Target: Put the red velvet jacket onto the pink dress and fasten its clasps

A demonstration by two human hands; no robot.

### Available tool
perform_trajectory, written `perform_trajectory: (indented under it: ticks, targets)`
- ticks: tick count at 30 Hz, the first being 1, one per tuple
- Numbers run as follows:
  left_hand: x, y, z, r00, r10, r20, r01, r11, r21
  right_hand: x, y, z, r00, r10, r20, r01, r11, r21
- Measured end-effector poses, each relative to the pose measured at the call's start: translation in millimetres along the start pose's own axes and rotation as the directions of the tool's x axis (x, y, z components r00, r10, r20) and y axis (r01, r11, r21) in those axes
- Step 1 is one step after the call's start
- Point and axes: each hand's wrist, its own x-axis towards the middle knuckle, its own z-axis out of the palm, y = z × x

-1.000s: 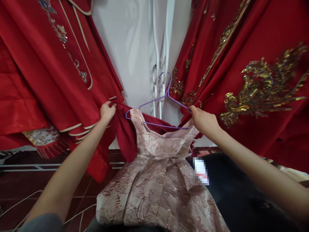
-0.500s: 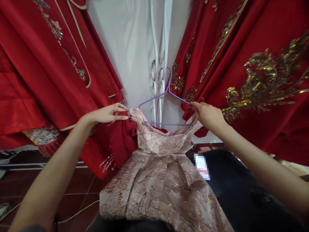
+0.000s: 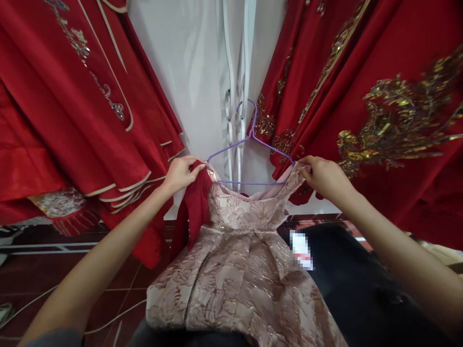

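A small pink brocade dress [image 3: 242, 260] hangs on a purple wire hanger [image 3: 249, 144] straight ahead of me. My left hand [image 3: 181, 172] is closed on a dark red piece of cloth [image 3: 193, 212] at the dress's left shoulder. My right hand [image 3: 323, 176] is closed on the dress's right shoulder, at the end of the hanger. The hanger's hook stands up in front of a white ornate metal grille [image 3: 237, 72]. The dress's skirt spreads downward toward me.
Red embroidered garments hang on the left [image 3: 72, 106] and, with gold sequin work, on the right [image 3: 379, 111]. A white wall [image 3: 188, 72] lies behind. Below are dark red floor tiles [image 3: 43, 270], white cables [image 3: 119, 313] and a black surface [image 3: 361, 289] at the lower right.
My left hand opened off the red cloth beside the dress, then closed on it again at the left shoulder. My right hand slid from the hanger's arm onto the dress's right shoulder.
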Motion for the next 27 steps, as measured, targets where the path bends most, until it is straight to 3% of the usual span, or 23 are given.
perform_trajectory:
  ticks: [6,10,15,18,20,22,24,27]
  targets:
    - [2,-11,10,0.978,-0.174,-0.119,0.143,0.963,-0.230,-5,3,-14,0.998,0.004,-0.068,-0.005,1.000,-0.003]
    - [-5,-22,4,0.929,-0.324,-0.178,0.258,0.913,-0.317,-11,13,-11,0.991,-0.028,-0.135,0.027,1.000,-0.013]
    - [-35,-47,-17,0.883,-0.398,-0.250,0.382,0.918,-0.111,-38,36,16,0.987,0.044,-0.152,-0.031,0.996,0.088]
    - [-58,-55,-24,0.887,-0.431,-0.166,0.452,0.884,0.122,-58,43,29,0.998,0.070,0.009,-0.070,0.955,0.287]
    - [-75,-51,-26,0.919,-0.391,-0.044,0.391,0.894,0.221,-70,41,27,0.984,0.038,0.173,-0.101,0.922,0.373]
    - [-89,-39,-26,0.952,-0.267,0.150,0.233,0.950,0.208,-79,34,15,0.968,-0.019,0.252,-0.094,0.899,0.429]
    - [-96,-19,-23,0.940,-0.096,0.328,0.059,0.991,0.123,-87,22,-3,0.977,-0.056,0.204,-0.046,0.884,0.465]
    - [-89,18,-15,0.925,0.105,0.365,-0.122,0.992,0.023,-95,1,-27,0.997,-0.070,0.034,0.051,0.921,0.386]
